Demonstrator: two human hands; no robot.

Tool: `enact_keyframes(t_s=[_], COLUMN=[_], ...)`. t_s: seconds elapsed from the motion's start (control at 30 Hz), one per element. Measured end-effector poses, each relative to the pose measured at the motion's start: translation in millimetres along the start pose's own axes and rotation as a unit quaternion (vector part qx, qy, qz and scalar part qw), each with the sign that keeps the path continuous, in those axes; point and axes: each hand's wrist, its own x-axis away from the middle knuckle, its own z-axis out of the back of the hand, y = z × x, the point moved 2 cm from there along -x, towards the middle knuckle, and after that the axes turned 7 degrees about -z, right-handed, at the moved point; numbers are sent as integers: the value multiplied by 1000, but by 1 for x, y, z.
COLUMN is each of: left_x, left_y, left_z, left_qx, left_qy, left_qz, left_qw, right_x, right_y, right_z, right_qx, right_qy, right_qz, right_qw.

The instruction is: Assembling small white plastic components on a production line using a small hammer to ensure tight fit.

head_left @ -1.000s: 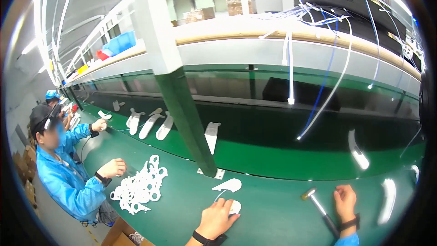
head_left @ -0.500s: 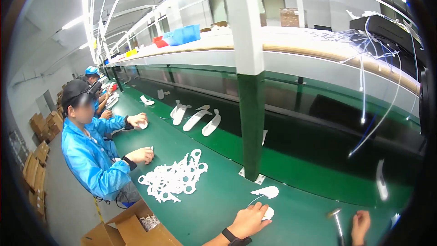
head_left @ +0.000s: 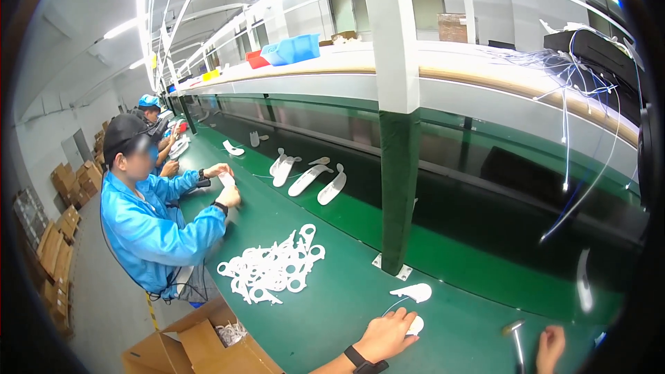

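My left hand (head_left: 385,334), with a dark band at its wrist, lies over a round-ended white plastic part (head_left: 415,325) on the green bench. Its fingers are bent onto the part and hide most of it. Just beyond lies a second white teardrop-shaped part (head_left: 414,293), with a thin cable running toward my fingers. At the lower right, my right hand (head_left: 551,348) is raised with its fingers curled in; whatever they might hold is hidden. Between my hands is a small metal hammer-like tool (head_left: 514,332), its lower end cut off by the frame edge.
A heap of white ring-ended parts (head_left: 273,264) lies left of my left hand. A green-and-white post (head_left: 398,194) rises from the bench. White pieces lie on the dark-green belt (head_left: 471,263). A co-worker in blue (head_left: 156,221) sits at left, near an open carton (head_left: 197,343).
The view has shifted slightly, moving the scene rightward. The co-worker's hands have come together around a white part. My left hand stays on its part; my right hand remains curled.
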Motion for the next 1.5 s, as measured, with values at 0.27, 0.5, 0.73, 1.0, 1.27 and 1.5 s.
enact_keyframes(t_s=[0.27,0.5,0.73,1.0,1.27,1.5], left_x=[0,-2,-8,-13,-44,-145], left_y=[3,4,9,31,13,-17], left_z=[3,3,6,16,26,27], left_qx=[9,-2,30,111,70,-59], left_qy=[-5,-25,-17,33,77,79], left_qz=[-10,-7,-4,-53,-86,-133], left_qw=[1000,1000,999,992,991,986], right_x=[0,-4,-2,-1,-2,0], right_y=[24,20,3,-2,2,1], right_z=[-8,-18,-11,-5,-2,1], right_qx=[8,-75,-46,-47,-50,-50], right_qy=[21,62,100,77,76,68], right_qz=[45,18,30,10,1,-7], right_qw=[999,995,994,996,996,996])
